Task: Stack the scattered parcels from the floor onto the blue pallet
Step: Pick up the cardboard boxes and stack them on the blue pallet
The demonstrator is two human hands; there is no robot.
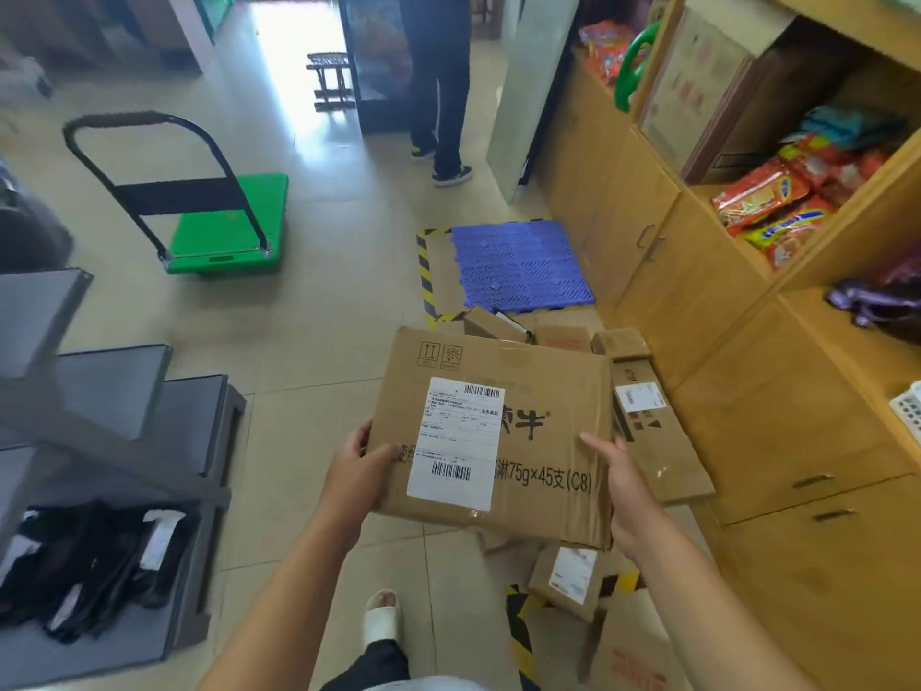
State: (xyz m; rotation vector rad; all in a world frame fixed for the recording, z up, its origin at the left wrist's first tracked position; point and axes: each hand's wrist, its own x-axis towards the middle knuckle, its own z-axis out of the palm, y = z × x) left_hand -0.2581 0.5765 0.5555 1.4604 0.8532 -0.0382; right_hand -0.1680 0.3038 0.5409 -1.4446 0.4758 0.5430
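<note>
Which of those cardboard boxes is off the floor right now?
The big box with the white label, gripped by the left hand and right hand; the smaller boxes lie on the floor by the cabinet.

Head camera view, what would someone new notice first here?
The large cardboard box with a white shipping label, held between the left hand and right hand, fills the centre foreground. Beyond it the blue pallet lies bare on the floor beside the wooden cabinets, with a bright green trolley off to the left.
</note>
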